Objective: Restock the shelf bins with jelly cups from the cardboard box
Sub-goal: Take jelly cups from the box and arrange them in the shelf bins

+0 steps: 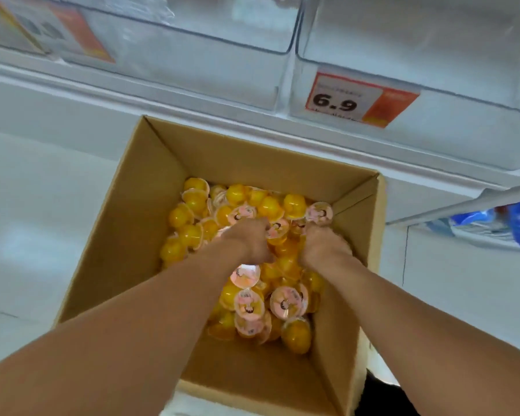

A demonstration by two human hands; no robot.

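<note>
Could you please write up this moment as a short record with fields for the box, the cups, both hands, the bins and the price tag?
box: open cardboard box below the shelf, partly filled
cups: loose pile of yellow jelly cups, some with the pink lid up
left hand: down in the pile, fingers curled into the cups
right hand: down in the pile near the box's right wall, fingers curled into the cups
bins: clear shelf bins above the box; contents cannot be made out
price tag: on the right bin, reads 6.9
</note>
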